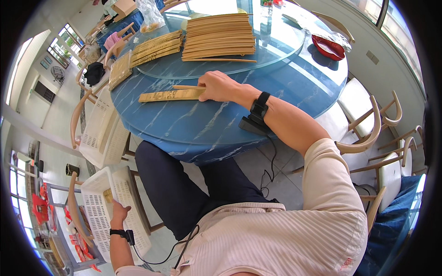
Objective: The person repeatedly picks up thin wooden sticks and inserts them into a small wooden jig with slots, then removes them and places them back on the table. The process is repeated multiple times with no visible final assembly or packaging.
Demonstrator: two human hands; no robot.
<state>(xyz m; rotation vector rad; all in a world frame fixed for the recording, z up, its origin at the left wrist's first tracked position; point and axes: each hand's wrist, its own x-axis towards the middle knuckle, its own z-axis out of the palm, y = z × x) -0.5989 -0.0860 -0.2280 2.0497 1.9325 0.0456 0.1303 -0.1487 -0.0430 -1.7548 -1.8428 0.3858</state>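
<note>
My right hand [215, 86] is over the blue marbled table [165, 120], its fingers closed at the right ends of a slim wooden stick [186, 87] and a flat printed tan strip [165, 95]. Beyond it lies a large stack of slim wooden sticks [219, 38]. Left of that stack are printed tan strips [157, 46] and a plastic-wrapped bundle [121, 70]. Down at the left, my left hand [120, 211] reaches into a white plastic basket [98, 220], with its fingertips by a small yellowish piece [108, 195]; whether it grips that piece is unclear.
A round glass turntable [286, 51] carries the stack and a clear bottle [266, 20]. A red dish [328, 48] sits at the right. Another white basket [100, 138] rests on a chair at the left. Wooden chairs [376, 127] surround the table. Cables hang from both wrist devices.
</note>
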